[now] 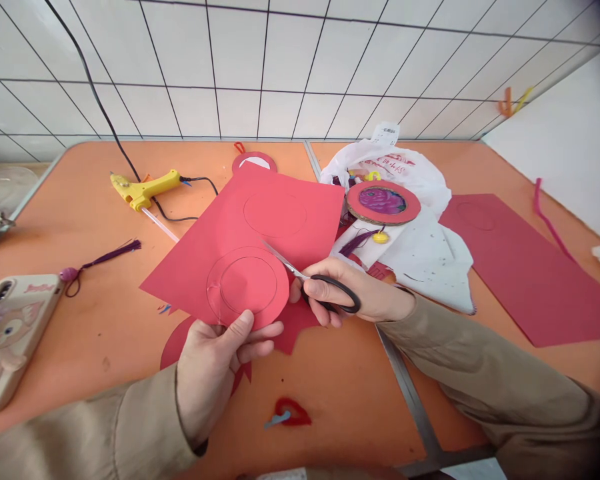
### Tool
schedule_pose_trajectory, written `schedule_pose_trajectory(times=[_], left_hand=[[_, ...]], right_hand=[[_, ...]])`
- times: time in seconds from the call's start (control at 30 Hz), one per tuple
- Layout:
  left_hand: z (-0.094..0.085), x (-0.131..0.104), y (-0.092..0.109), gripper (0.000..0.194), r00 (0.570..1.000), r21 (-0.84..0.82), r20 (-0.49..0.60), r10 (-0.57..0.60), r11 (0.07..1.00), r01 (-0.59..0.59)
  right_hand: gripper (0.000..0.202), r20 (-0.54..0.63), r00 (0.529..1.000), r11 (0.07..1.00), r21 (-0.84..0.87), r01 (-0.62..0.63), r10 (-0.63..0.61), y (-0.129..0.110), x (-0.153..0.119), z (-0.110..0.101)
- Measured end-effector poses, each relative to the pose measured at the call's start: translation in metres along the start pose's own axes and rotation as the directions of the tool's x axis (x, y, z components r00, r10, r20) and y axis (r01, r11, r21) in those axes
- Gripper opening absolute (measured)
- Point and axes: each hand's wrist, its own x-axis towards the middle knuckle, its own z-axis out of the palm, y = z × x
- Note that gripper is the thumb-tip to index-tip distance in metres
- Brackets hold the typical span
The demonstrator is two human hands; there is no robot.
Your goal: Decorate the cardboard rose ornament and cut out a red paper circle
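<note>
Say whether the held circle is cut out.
Partly: the circle has a free right edge, but its upper left joins the sheet.

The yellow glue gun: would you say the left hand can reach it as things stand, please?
Probably not right now: the left hand is pinching the red sheet, whose left part also seems to lie between it and the glue gun.
</note>
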Motion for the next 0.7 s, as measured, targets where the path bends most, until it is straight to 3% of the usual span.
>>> schedule_pose_trajectory(times=[0.2, 0.43, 0.7], left_hand=[[-0.001, 0.001, -0.002, 0.035, 1.000, -0.004, 0.013, -0.005, 1.000, 0.005], [-0.007, 0.002, 0.003, 0.025, 0.992, -0.070, 0.123, 0.006, 0.998, 0.003], [-0.002, 0.011, 0.020, 0.021, 0.996, -0.192, -0.066, 0.058, 0.979, -0.069]], right_hand=[[0.052, 0.012, 1.000, 1.000, -0.020, 0.017, -0.017, 0.000, 0.000, -0.003], [0.053, 0.037, 0.998, 0.998, -0.038, 0.042, -0.040, -0.001, -0.002, -0.005], [0.057, 0.035, 0.999, 0.999, -0.041, 0.022, -0.021, -0.003, -0.003, -0.005]])
